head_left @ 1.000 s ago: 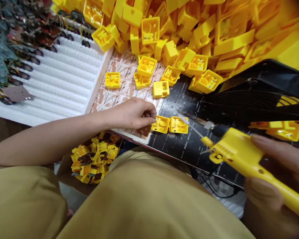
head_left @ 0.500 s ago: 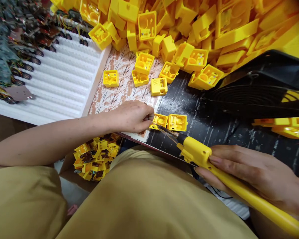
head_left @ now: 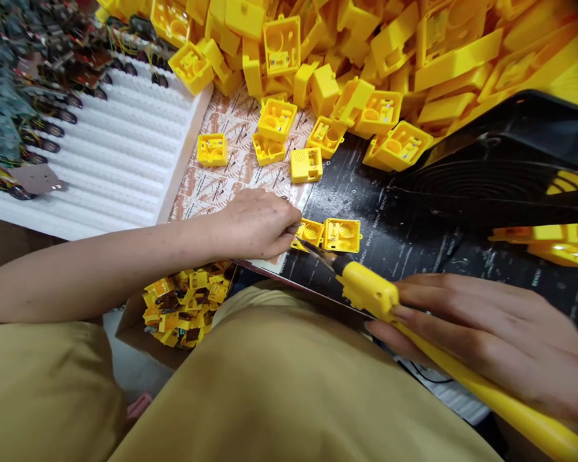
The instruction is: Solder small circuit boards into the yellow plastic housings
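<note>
My right hand (head_left: 481, 337) holds a yellow soldering iron (head_left: 370, 289) from the right, its thumb and fingers around the handle. The iron's thin metal tip reaches into a small open yellow plastic case (head_left: 312, 232) near the bench edge. My left hand (head_left: 262, 224) is closed in a pinch at that case's left side and covers part of it. What its fingertips grip is hidden. A second open yellow case (head_left: 341, 235), with a perforated round patch inside, lies right beside the first.
A big heap of yellow cases (head_left: 327, 90) fills the back. A black fan (head_left: 505, 160) stands at the right. At left, a white ridged foam tray (head_left: 120, 154) carries wired circuit boards (head_left: 9, 115). Below my left arm sits a box of yellow cases (head_left: 187, 308).
My right hand and the soldering iron have shifted slightly left and up, the tip staying at the same case. My left hand has barely moved.
</note>
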Available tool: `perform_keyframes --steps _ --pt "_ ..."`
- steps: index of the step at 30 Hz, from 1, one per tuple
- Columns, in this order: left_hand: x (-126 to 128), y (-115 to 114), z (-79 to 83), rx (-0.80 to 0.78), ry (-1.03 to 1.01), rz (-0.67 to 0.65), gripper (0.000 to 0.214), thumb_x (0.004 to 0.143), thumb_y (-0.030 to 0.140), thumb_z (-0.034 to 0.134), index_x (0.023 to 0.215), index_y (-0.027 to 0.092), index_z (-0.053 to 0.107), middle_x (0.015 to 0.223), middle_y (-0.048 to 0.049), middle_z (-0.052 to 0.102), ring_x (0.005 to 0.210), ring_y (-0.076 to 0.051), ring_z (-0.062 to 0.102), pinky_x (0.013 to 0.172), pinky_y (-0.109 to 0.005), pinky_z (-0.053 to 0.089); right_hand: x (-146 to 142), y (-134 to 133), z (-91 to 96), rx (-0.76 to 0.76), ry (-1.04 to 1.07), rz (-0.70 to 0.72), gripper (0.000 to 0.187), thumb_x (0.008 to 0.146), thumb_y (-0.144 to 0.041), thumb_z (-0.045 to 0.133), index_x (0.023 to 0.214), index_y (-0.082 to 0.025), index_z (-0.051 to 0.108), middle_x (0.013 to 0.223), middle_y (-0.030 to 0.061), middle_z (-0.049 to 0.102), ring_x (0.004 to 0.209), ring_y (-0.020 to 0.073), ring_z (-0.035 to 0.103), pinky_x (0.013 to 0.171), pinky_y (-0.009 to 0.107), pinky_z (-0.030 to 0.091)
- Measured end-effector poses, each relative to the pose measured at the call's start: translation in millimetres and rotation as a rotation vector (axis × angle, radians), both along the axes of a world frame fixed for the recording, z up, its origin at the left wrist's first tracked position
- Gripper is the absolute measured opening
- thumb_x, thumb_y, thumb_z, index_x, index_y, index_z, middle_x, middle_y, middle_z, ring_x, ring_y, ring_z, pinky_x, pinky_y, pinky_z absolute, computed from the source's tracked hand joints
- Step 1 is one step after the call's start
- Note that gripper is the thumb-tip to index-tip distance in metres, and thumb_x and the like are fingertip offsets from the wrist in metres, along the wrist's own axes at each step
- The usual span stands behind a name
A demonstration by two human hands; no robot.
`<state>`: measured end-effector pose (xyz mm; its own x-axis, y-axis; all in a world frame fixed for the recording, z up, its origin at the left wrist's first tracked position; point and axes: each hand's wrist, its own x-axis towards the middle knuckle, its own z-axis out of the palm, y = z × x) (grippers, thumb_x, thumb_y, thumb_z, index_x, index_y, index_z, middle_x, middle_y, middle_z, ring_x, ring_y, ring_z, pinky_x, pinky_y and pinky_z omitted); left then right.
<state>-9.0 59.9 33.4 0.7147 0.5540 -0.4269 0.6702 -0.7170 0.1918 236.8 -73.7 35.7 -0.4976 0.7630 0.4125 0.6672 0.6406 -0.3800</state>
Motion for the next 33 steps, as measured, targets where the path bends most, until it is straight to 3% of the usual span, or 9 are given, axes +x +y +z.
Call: perform_keyframes --steps 3,7,12,16,19,24,29,31,33 --pt "0 0 -1.2 0.026 -0.021 -0.022 0.021 0.081 0.026 0.051 0.078 0.019 0.069 0.073 -0.0051 0.069 0.067 -0.018 0.059 0.056 -0.028 0.029 7 -4 2.1 0.029 0.006 0.031 0.023 0.082 -0.024 0.075 0.099 -0.023 0.061 0.083 0.0008 0.069 0.078 0.0098 0.066 0.07 0.022 0.054" --pt "0 0 -1.4 0.049 -0.026 -0.049 0.019 0.081 0.025 0.052 0.077 0.019 0.069 0.071 -0.0045 0.068 0.07 -0.019 0.06 0.059 -0.028 0.034 4 -7 3.7 -0.036 0.064 -0.115 0.015 0.085 -0.023 0.072 0.094 -0.021 0.06 0.08 0.0013 0.067 0.074 0.0103 0.065 0.068 0.024 0.053" --pt "-11 -2 -4.9 0.066 -0.17 -0.064 0.025 0.089 0.026 0.049 0.079 0.018 0.07 0.079 -0.0043 0.072 0.076 -0.018 0.063 0.077 -0.032 0.043 1 -5 -2.4 -0.052 0.119 -0.136 0.022 0.083 -0.02 0.073 0.1 -0.02 0.059 0.082 0.0012 0.067 0.07 0.0089 0.063 0.058 0.02 0.051" --pt "-20 -2 -18.9 -0.125 -0.422 0.122 0.024 0.092 0.026 0.05 0.09 0.018 0.073 0.089 -0.0034 0.076 0.082 -0.015 0.068 0.079 -0.028 0.047 1 -6 -11.0 -0.084 0.204 -0.207 0.044 0.077 -0.017 0.077 0.117 -0.021 0.06 0.086 0.0025 0.07 0.07 0.0127 0.067 0.058 0.021 0.056" --pt "-20 -2 -29.2 -0.195 -0.536 0.323 0.018 0.086 0.023 0.058 0.094 0.016 0.072 0.077 -0.0012 0.075 0.072 -0.013 0.068 0.072 -0.024 0.049 -1 -7 -13.4 -0.046 0.126 -0.304 0.038 0.086 -0.027 0.069 0.122 -0.024 0.058 0.088 0.0035 0.072 0.067 0.013 0.067 0.055 0.022 0.055" --pt "-14 -1 -29.7 0.028 -0.427 0.245 0.015 0.081 0.023 0.059 0.078 0.018 0.073 0.067 0.0004 0.072 0.069 -0.016 0.068 0.084 -0.035 0.048 -2 -6 -14.8 -0.025 0.065 -0.27 0.031 0.09 -0.035 0.065 0.118 -0.024 0.059 0.086 0.0044 0.072 0.062 0.0141 0.068 0.053 0.023 0.056" --pt "-9 -3 -22.6 -0.038 -0.371 0.305 0.016 0.076 0.019 0.056 0.077 0.016 0.072 0.064 0.0 0.07 0.061 -0.013 0.064 0.065 -0.024 0.046 -8 -5 -15.4 -0.069 0.177 -0.204 0.02 0.087 -0.029 0.069 0.106 -0.024 0.062 0.079 0.0012 0.071 0.068 0.0145 0.069 0.062 0.024 0.059" --pt "-7 -3 -21.3 -0.027 -0.336 0.295 0.017 0.076 0.02 0.056 0.078 0.015 0.072 0.064 -0.0009 0.07 0.061 -0.014 0.065 0.064 -0.025 0.045 -10 -3 -13.4 -0.1 0.151 -0.181 0.009 0.091 -0.031 0.064 0.094 -0.023 0.062 0.075 0.0003 0.069 0.067 0.0128 0.068 0.065 0.023 0.059" --pt "-5 -2 -20.3 0.005 -0.294 0.264 0.018 0.076 0.021 0.056 0.079 0.016 0.073 0.066 -0.0017 0.071 0.064 -0.016 0.066 0.066 -0.027 0.046 -13 -1 -10.4 -0.111 0.1 -0.166 0.013 0.093 -0.032 0.062 0.085 -0.022 0.062 0.074 0.0001 0.068 0.066 0.0112 0.067 0.066 0.022 0.058"
